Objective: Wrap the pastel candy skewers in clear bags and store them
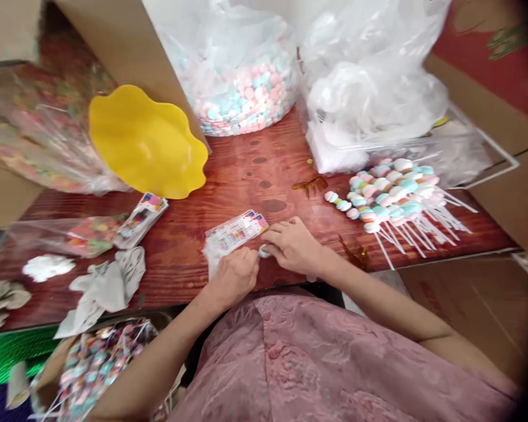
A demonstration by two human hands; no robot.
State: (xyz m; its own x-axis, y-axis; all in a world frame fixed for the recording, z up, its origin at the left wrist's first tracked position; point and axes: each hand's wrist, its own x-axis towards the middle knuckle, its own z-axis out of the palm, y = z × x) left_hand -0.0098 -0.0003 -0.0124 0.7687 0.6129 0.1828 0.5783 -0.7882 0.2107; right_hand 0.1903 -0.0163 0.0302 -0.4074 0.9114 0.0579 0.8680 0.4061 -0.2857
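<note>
— Pink cloth filled the bottom of my view, the person's own top. Just past it both hands met at the near edge of the wooden table [255, 170].

— What were the fingers doing?

— The left hand [234, 275] was curled nearly into a fist, its fingertips pressed down on a stack of small label cards [233, 234]. The right hand [293, 243] lay flat-knuckled beside it, thumb and forefinger pinched on a small pale piece [264, 252], maybe a marshmallow; I could not tell for sure. That piece sat right between the two hands, touching the cards' near corner.

— And around them?

— To the left I saw crumpled grey rags [110, 284] and a second pack of cards [141, 218]. To the right lay a pile of marshmallow skewers [391, 193], white sticks pointing toward the table edge. Farther back a yellow wavy bowl [147, 140] stood tilted against a cardboard box [123, 41]. At the far end a clear bag of pink, blue and white marshmallows [242, 88] sat beside bunched white plastic bags [369, 88].
</note>
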